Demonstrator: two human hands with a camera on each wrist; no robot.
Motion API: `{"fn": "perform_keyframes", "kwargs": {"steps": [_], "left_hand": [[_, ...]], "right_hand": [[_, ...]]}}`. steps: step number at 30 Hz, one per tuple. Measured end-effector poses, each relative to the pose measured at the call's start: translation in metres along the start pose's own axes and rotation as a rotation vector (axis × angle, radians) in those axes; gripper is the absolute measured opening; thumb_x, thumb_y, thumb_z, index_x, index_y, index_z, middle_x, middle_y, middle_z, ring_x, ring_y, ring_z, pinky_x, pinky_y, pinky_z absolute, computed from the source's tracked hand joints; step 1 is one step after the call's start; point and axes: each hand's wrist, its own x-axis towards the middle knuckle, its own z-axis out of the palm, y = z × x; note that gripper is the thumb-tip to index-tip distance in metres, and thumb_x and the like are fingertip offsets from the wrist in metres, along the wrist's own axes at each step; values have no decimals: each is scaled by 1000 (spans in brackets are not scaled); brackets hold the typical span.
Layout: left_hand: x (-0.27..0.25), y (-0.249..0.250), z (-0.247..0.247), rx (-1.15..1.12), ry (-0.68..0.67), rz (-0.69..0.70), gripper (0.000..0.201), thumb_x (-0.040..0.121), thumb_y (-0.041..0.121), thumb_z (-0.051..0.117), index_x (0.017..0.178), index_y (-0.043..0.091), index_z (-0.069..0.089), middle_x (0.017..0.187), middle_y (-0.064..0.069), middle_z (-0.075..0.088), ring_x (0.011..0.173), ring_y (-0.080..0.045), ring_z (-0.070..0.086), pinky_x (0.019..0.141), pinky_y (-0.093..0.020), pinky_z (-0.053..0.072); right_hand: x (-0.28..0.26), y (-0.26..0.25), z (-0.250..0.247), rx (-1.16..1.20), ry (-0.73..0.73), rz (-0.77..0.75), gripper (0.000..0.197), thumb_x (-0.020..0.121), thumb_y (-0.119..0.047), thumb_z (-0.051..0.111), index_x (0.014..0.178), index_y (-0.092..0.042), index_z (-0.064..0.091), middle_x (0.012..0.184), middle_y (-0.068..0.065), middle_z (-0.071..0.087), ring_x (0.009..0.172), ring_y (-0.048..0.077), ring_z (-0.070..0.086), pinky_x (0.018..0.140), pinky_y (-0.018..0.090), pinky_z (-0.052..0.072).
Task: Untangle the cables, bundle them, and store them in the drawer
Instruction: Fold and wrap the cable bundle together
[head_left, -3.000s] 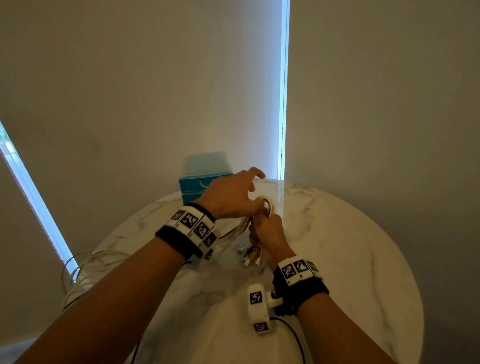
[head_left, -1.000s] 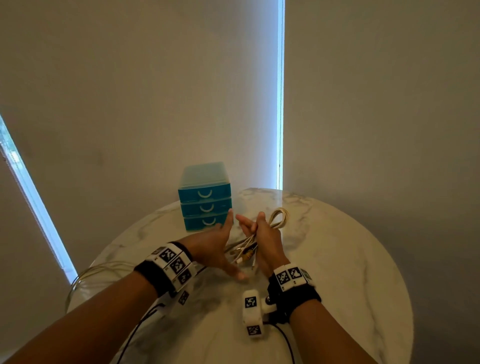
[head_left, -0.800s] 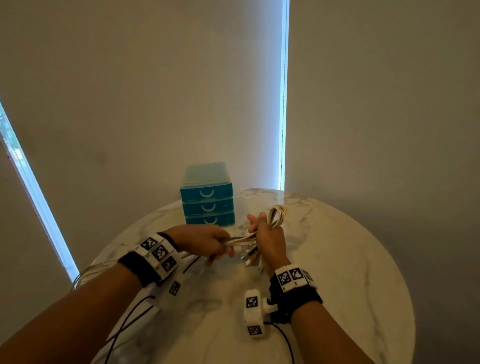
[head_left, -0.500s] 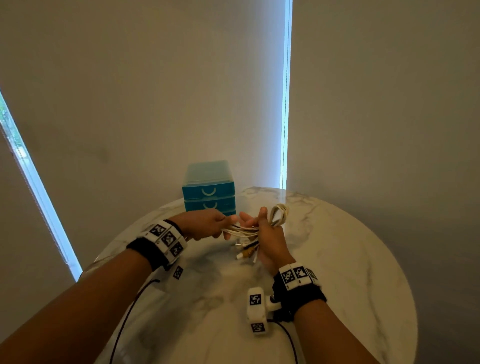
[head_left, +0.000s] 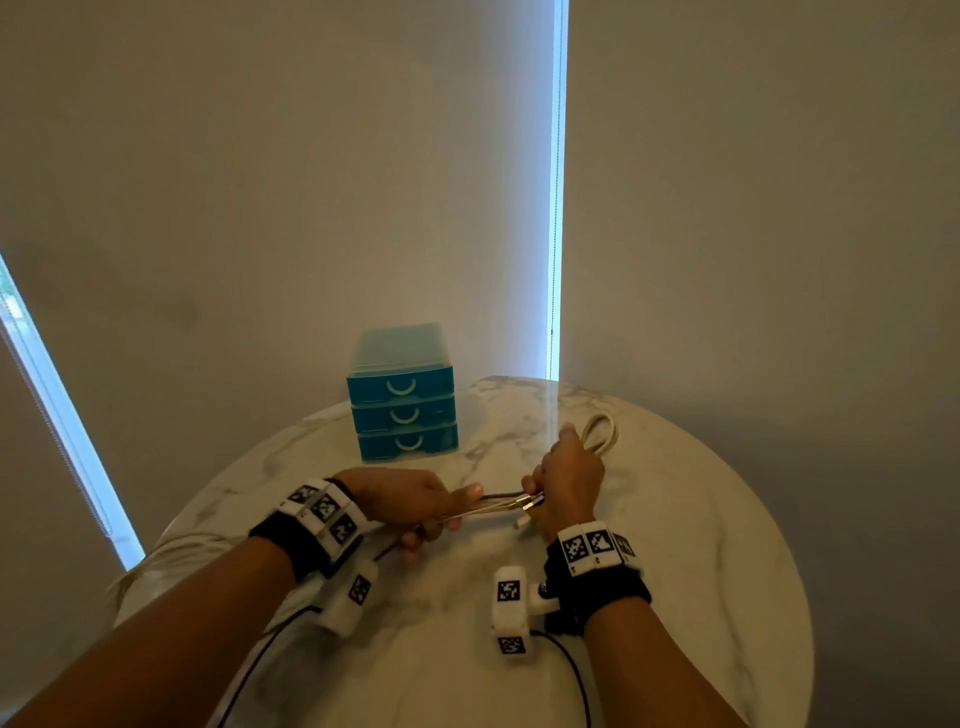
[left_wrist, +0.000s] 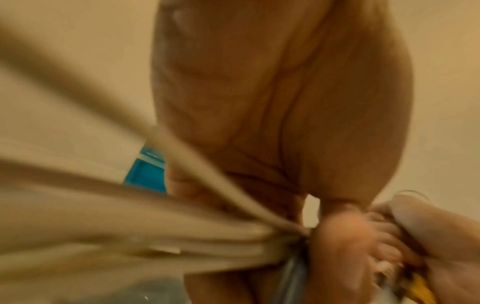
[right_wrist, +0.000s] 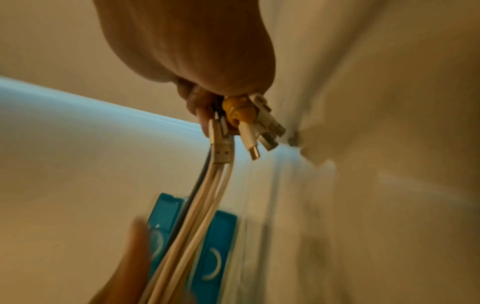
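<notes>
gripping cables (head_left: 498, 506) in both hands, right wrist view shows plugs (right_wrist: 249, 131)

A round white marble table (head_left: 701, 545) carried a small teal three-drawer unit (head_left: 402, 410) standing near its far edge.

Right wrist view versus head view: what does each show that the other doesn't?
Only the right wrist view shows the connector ends fanned below the right hand: white plugs, metal tips and a yellow piece. Only the head view shows the marble table, the cable loop beyond the right hand, and the left hand gripping the strands. Both show the cables stretched taut between the hands and the blue drawer unit, all drawers closed.
</notes>
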Motion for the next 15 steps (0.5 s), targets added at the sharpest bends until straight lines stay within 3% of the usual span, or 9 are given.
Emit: {"fn": "perform_keyframes", "kwargs": {"steps": [3,5,6,8,10,11,12,13,15], "left_hand": [[-24,-10,-25,114,49,-23,67,96,82,34,93,21,64,75,4,53,62,-10,49,65,-26,53],[-38,-8,-37,353,217,54,64,98,80,32,86,26,65,80,6,58,70,-11,54,68,-25,48],[-42,-3,-41,490,316,126,61,99,78,33,81,29,65,81,8,62,74,-11,57,71,-27,48],[-46,8,-45,621,491,284,56,101,76,37,81,35,69,81,13,67,78,-10,63,75,-32,51],[-49,18,-48,552,540,416,53,98,78,42,82,38,74,79,15,70,75,-6,65,73,-29,51],[-47,22,-48,478,517,468,47,97,76,44,79,43,73,77,17,70,72,-3,63,70,-25,47],[-44,24,-48,412,491,514,42,98,72,47,77,46,72,76,19,69,70,-1,62,69,-23,44],[-39,26,-48,371,485,549,41,100,69,48,79,44,72,77,16,69,71,-2,62,70,-23,43],[-25,31,-47,335,507,564,51,101,71,46,88,31,75,83,7,72,78,-10,67,75,-26,47]], "right_hand": [[5,-4,0,-221,18,-113,47,105,-48,57,108,-1,63,83,12,62,58,30,61,47,34,50],[-2,-2,5,-631,-42,-325,53,107,-48,57,125,1,64,95,17,68,76,33,67,67,46,61],[-9,-2,9,-881,-53,-436,55,108,-52,56,126,0,65,101,18,70,86,32,69,80,46,61],[-28,-2,15,-973,-125,-511,68,100,-75,51,94,-9,69,92,12,69,81,24,65,81,38,54],[-43,2,21,-854,-294,-421,85,83,-98,41,71,-17,63,71,5,64,64,19,59,69,37,50],[-46,7,23,-773,-402,-330,92,75,-106,37,69,-18,63,64,4,60,58,18,55,63,36,47],[-51,9,25,-674,-498,-233,96,72,-109,33,76,-20,67,63,2,57,54,16,52,58,33,44],[-52,14,28,-562,-579,-159,99,73,-108,29,94,-21,71,68,0,58,52,12,52,54,29,43],[-51,19,30,-368,-693,18,118,64,-110,30,126,-18,70,82,1,61,48,5,55,48,22,44]]}}
